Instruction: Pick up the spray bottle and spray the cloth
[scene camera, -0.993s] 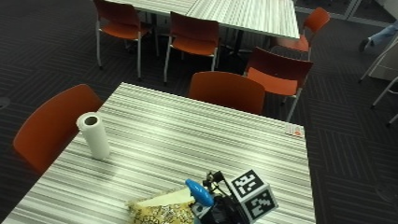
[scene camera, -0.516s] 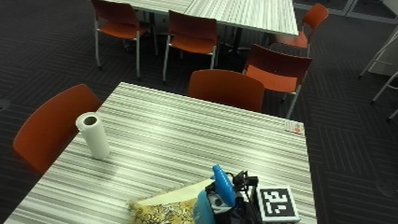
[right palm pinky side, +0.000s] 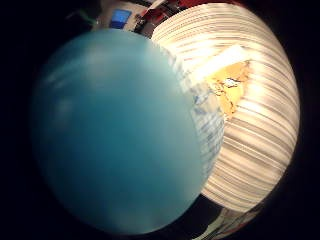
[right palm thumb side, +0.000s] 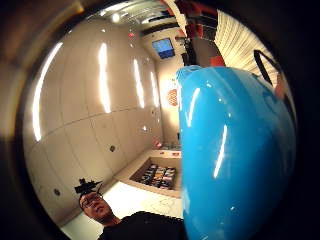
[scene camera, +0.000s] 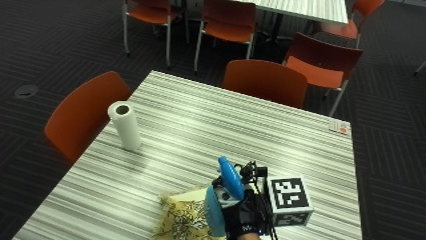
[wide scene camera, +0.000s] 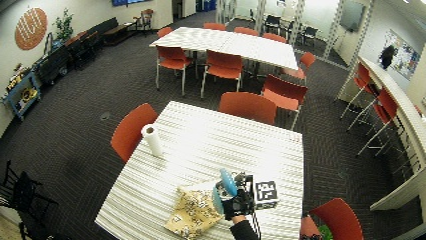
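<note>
In the outside view my gloved right hand (scene camera: 243, 219) grips a blue spray bottle (scene camera: 223, 192) near the table's front edge. The bottle stands about upright, its spray head on top and pointing towards the far side of the table. A yellow patterned cloth (scene camera: 181, 220) lies on the striped table (scene camera: 219, 130) just left of the bottle's base. The wide outside view shows the same: hand (wide scene camera: 238, 206), bottle (wide scene camera: 223, 186), cloth (wide scene camera: 192, 214). The bottle (right palm pinky side: 115, 130) fills the little finger side view, with the cloth (right palm pinky side: 231, 89) on the table beyond. The bottle (right palm thumb side: 230, 150) also looms in the thumb side view.
A white paper towel roll (scene camera: 125, 125) stands upright near the table's left edge. A small card (scene camera: 339, 129) lies at the far right corner. Orange chairs (scene camera: 266, 82) stand around the table, and another table (wide scene camera: 226, 45) with chairs is behind it.
The outside camera has shifted. The bottle, low and tilted over the cloth a second ago, is now upright in the hand beside the cloth.
</note>
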